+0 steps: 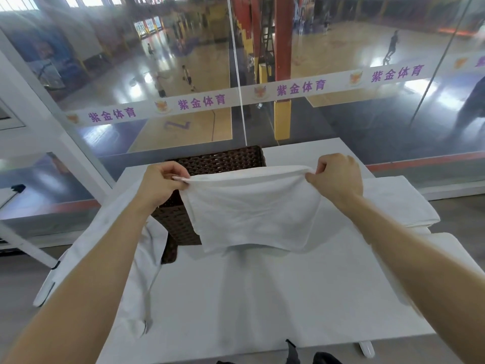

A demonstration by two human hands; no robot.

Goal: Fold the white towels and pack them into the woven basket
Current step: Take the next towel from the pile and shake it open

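Held up above the surface [262, 298]: a white towel [252, 208], seemingly doubled, long axis running left to right, lower hem hanging close over the cloth below, touching or not, cannot tell. Pinched at the left top corner by the left hand [162, 182], thumb against curled fingers; gripped at the right top corner by the right hand [336, 177], fingers curled over the edge. Both clenched on the fabric, neither released.

Just beyond the towel, on the far side and a little left: the woven basket [217, 158], dark, open-topped, partly hidden by the hanging cloth. Nearer the left hand than the right.

Probably mid-fold, packing not yet done. Likely needs the two corners brought together, then a carry far and slightly left to the basket mouth.

On the right, flat white linen [399, 203]; on the left, a loose white cloth [131, 258] draped over the edge.
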